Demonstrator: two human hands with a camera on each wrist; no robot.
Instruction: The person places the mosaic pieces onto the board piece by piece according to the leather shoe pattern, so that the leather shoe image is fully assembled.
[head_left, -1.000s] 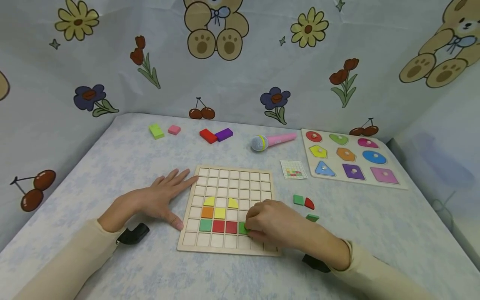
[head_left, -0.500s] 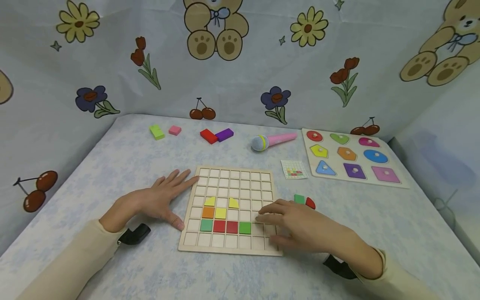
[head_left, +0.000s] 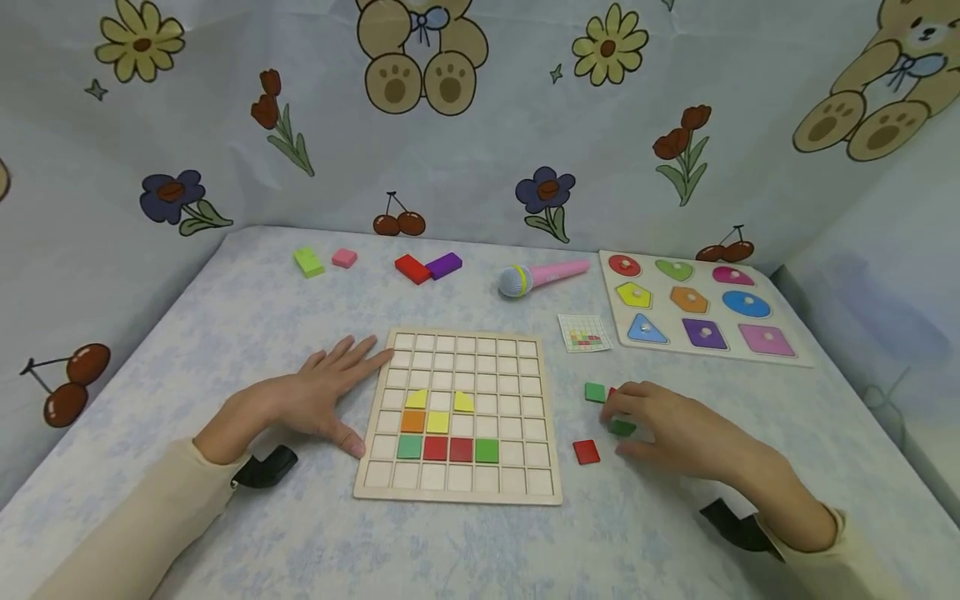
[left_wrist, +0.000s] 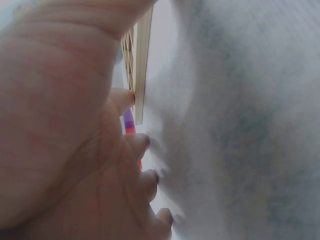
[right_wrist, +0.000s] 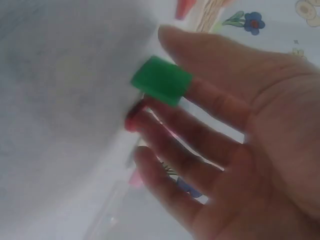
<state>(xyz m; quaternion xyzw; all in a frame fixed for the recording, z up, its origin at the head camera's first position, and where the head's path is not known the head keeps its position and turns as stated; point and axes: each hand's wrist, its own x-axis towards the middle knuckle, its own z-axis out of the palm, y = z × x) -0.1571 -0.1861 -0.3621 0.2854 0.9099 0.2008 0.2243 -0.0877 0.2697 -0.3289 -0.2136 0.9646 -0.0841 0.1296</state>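
Board [head_left: 457,500]: pale wood, gridded, part-filled with coloured tiles [head_left: 435,448] — left hand [head_left: 322,402] splayed along its left edge, grasping nothing; right hand [head_left: 678,429] to its right, fingers loosely extended about a green tile [head_left: 619,427], thumb apart. Tabletop [head_left: 285,542]: blue-mottled; behind the board, a creased cartoon-printed sheet [head_left: 465,167]. Right wrist view only — the green tile's broad four-sided face.

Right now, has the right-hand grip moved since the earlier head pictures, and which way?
Yes. Against the grid board, the right-hand grip has moved to the person's right, from over the board to a loose green tile.
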